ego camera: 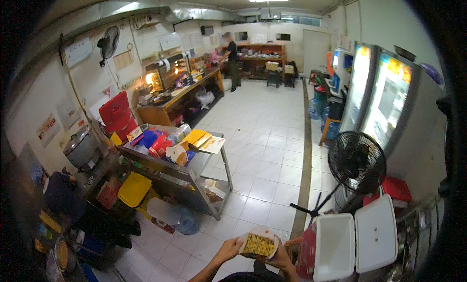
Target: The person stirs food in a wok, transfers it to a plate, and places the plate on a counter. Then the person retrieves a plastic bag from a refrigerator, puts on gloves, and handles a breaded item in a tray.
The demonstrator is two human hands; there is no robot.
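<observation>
At the bottom of the head view, both my hands hold a pale open food container (270,235) low in front of my body. Yellowish chopped food (259,245) fills it. My left hand (230,248) grips its left rim, while my right hand (280,258) supports the right side and bottom edge. The container's underside is hidden.
Left stands a metal table (204,163) piled with packaging, near a water bottle (184,216) on the floor. A pedestal fan (356,161) and an open cooler box (334,245) are right. One person (62,194) is lower left; another (231,61) stands far back.
</observation>
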